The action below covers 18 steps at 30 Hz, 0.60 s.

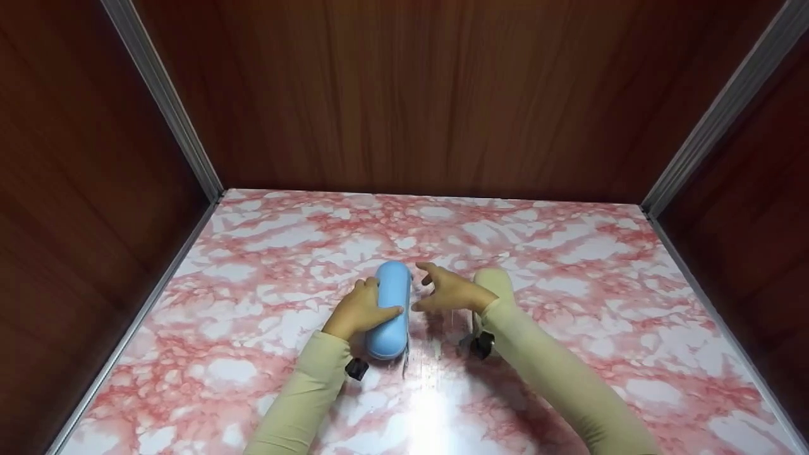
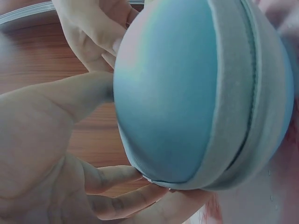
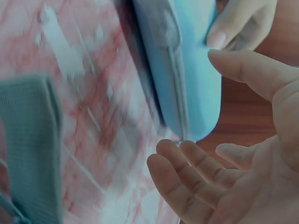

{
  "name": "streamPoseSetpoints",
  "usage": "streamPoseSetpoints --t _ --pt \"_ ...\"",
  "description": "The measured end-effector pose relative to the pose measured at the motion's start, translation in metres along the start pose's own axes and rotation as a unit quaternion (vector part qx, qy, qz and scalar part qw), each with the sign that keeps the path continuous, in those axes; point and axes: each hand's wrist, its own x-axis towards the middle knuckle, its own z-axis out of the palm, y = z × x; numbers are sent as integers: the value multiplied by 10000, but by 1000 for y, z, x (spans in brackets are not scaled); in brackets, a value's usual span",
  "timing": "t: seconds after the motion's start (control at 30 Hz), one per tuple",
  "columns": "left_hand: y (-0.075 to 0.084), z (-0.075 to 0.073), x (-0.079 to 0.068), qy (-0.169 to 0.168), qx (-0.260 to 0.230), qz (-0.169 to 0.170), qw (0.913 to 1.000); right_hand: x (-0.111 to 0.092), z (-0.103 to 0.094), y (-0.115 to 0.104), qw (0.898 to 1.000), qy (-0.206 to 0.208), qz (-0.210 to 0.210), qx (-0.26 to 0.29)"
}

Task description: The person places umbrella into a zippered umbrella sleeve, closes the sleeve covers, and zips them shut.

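A long blue zip case (image 1: pixel 394 284) with rounded ends lies on the tabletop, its grey zip band (image 3: pixel 174 79) facing my right hand. My left hand (image 1: pixel 359 311) grips it from the left, thumb across the top and fingers round the far side. In the left wrist view the blue end of the case (image 2: pixel 163 93) fills the middle. To the right of the case, my right hand (image 1: pixel 452 292) is spread, thumb and fingers apart, the fingertips close to the zip side. Partly hidden behind my right wrist is a pale yellow-green rounded case (image 1: pixel 494 278).
The tabletop (image 1: pixel 265 284) has a red and white marbled pattern and a bright glare near the front. Dark wood panels (image 1: pixel 411 95) enclose it at the back and both sides, with metal strips (image 1: pixel 170 114) in the corners. Both wrists carry small black devices (image 1: pixel 357 368).
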Motion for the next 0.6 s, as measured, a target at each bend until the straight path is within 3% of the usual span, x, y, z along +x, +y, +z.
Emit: streamPoseSetpoints --t 0.37,0.6 --pt "-1 -2 2 -160 -222 -21 9996 19 -7 10 9982 279 138 -516" --pt "-6 1 3 -149 -501 136 9985 31 -4 13 9954 605 200 -713"
